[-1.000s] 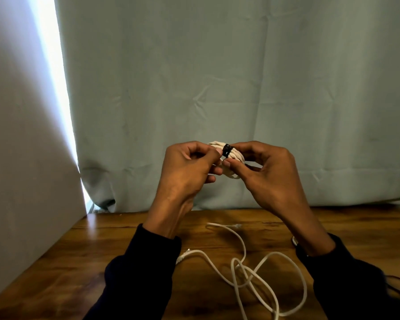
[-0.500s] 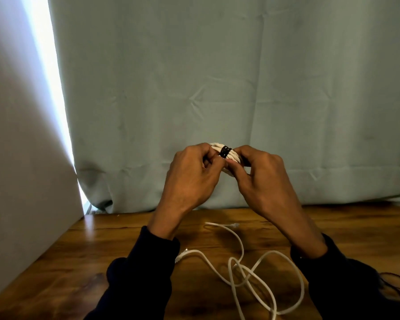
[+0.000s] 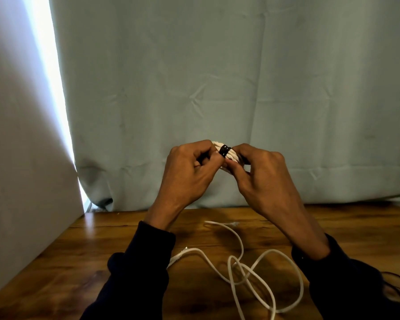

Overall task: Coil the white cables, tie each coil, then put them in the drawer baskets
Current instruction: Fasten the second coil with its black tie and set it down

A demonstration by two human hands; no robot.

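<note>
A: Going from the left, what was each grip doing?

B: The left hand (image 3: 187,174) was curled round its end of the coiled white cable (image 3: 226,155), thumb and forefinger pinching right beside the black tie (image 3: 225,150). The right hand (image 3: 261,174) pinched the other end of the bundle, its thumb pressed against the strands just below the tie. The coil was held in the air between the two hands, in front of the curtain (image 3: 217,77) and above the desk (image 3: 102,250).

A: And the step in hand?

B: Fastening the tie, I'd judge. To do it well, the strands should be kept squeezed flat together while the loose end of the tie is drawn snug, so no loop slips out. Too slack and the coil would likely spring open in the basket. How the tie's end was fastened was hidden by the fingers.

A: Anything else waiting?

B: A second white cable (image 3: 252,269) lay loose and tangled on the desk, between the dark sleeves (image 3: 146,257), not yet coiled. No drawer basket showed.

A: What differed from a second before?

B: The hands had closed in: earlier they were slightly apart with more of the coil showing; now the fingertips nearly met over it. The tie sat in much the same place, and the loose cable had not moved.
</note>
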